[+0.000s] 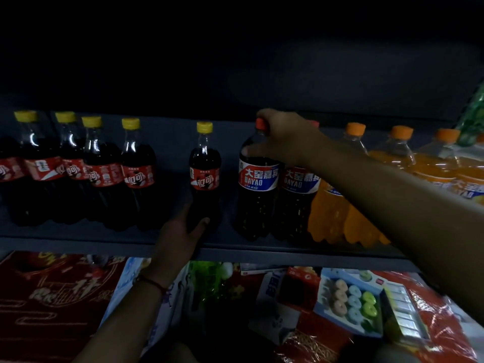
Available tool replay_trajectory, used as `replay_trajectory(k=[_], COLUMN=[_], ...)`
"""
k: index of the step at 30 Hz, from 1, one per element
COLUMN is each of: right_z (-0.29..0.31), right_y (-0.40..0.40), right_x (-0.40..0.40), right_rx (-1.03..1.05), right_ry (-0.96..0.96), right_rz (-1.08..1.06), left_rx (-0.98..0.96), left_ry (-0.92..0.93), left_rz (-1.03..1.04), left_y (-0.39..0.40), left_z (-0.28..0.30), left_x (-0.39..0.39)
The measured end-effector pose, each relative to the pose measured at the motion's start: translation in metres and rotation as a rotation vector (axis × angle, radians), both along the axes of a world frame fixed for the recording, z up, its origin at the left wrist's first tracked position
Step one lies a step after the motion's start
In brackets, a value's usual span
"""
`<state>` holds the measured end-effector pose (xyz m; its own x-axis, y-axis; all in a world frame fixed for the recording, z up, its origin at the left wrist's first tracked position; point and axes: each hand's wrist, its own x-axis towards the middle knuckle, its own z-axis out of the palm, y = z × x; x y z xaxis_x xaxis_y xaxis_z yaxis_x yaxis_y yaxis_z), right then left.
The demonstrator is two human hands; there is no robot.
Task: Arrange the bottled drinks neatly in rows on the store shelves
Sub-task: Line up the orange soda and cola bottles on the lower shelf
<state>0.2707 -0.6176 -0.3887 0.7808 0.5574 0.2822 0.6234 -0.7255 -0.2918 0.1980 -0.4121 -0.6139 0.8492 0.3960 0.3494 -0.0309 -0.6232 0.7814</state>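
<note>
A dim grey shelf (78, 239) carries rows of bottles. My left hand (180, 234) grips the base of a lone yellow-capped cola bottle (205, 171) standing in a gap at the middle. My right hand (285, 134) holds the neck and red cap of a large dark Dayao bottle (258, 179). A second dark Dayao bottle (298, 195) stands just right of it, partly hidden by my right arm. Several yellow-capped cola bottles (104, 169) stand in a group at the left.
Large orange soda bottles (398, 155) with orange caps fill the shelf's right part. A green bottle (471, 119) shows at the far right edge. Below the shelf lie red gift boxes (52, 294), a tray of pastel rings (351, 302) and other packaged goods.
</note>
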Motion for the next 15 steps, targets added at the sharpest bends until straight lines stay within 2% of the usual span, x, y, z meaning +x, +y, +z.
replay_trajectory(k=[2, 6, 15], right_z=[-0.001, -0.007, -0.015], right_y=[-0.001, -0.003, -0.001], right_x=[0.001, 0.002, 0.002], right_rx=[-0.064, -0.038, -0.013], right_ry=[0.015, 0.004, -0.032], right_rz=[0.005, -0.003, -0.005], left_rx=[-0.038, -0.123, -0.168], left_ry=[0.012, 0.016, 0.044], left_rz=[-0.043, -0.12, -0.21], left_y=[-0.001, -0.003, -0.014], left_z=[0.001, 0.002, 0.0], left_x=[0.0, -0.001, 0.001])
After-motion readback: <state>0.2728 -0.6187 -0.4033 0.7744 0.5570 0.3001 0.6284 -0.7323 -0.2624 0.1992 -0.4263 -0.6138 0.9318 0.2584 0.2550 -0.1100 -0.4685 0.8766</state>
